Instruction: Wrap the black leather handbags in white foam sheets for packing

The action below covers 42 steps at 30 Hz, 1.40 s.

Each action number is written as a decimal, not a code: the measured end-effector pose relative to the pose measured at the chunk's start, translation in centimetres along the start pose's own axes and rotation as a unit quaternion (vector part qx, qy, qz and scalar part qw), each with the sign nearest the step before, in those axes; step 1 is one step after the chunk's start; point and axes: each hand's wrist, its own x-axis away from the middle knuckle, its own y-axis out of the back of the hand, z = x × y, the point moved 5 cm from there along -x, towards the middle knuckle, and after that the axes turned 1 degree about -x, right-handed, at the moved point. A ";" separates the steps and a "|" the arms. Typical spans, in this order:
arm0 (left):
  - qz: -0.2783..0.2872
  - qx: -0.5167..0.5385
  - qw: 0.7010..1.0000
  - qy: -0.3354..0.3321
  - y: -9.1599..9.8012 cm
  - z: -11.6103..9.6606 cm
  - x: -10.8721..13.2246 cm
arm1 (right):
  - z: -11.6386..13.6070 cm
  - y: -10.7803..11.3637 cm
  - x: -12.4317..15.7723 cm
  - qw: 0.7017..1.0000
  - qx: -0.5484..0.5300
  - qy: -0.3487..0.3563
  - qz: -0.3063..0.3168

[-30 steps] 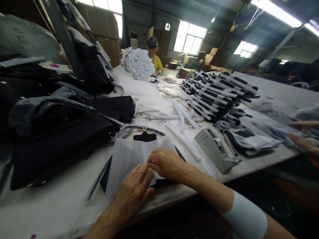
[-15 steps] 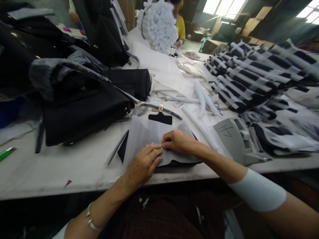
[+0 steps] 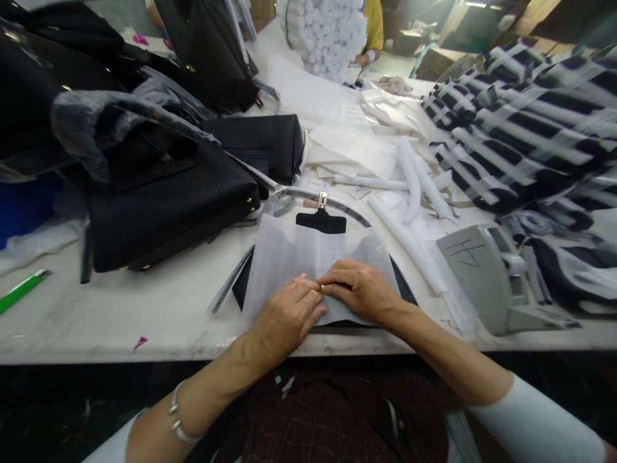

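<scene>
A thin white wrapping sheet (image 3: 284, 251) lies over a black handbag (image 3: 243, 283), whose dark corners show at both sides. Above the sheet's top edge the bag's black flap tab (image 3: 321, 223) with a gold clasp (image 3: 322, 200) is exposed. My left hand (image 3: 292, 312) rests flat on the sheet, fingers stretched toward the middle. Its fingertips meet my right hand (image 3: 359, 289), which is closed in a pinch low on the sheet. A tiny pale bit shows at the pinching fingertips, too small to name.
Finished-looking black handbags (image 3: 178, 206) crowd the left. A grey tape dispenser (image 3: 475, 276) stands at right, before a pile of wrapped black pieces (image 3: 520, 135). White foam tubes (image 3: 409, 251), a bundle of white rolls (image 3: 328, 38) and a green cutter (image 3: 24, 289) lie about. Someone in yellow (image 3: 373, 26) is behind.
The view has shifted, so the table's contents sit differently. My right hand has turned lower over the sheet, still pinching, and the sheet's right side now lies more spread out. My left hand stays pressed down.
</scene>
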 end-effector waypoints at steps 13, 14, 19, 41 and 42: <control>0.100 -0.004 0.989 0.110 0.6 0.5 -1.0 | 0.0 0.5 0.2 0.997 -0.036 -0.062 -0.017; 0.112 -0.036 0.988 0.096 0.5 0.1 -1.1 | 0.1 0.6 0.1 0.997 -0.020 -0.068 -0.016; 0.256 -0.165 0.952 0.032 -0.1 -0.8 -3.3 | 1.1 0.1 0.1 0.993 0.090 -0.070 0.028; 0.161 -0.134 0.977 -0.027 -1.1 1.8 -4.2 | -2.4 4.3 -10.8 0.952 0.125 -0.263 -0.099; 0.171 -0.123 0.977 -0.035 -1.1 1.8 -4.2 | -2.6 4.4 -10.6 0.952 0.114 -0.264 -0.105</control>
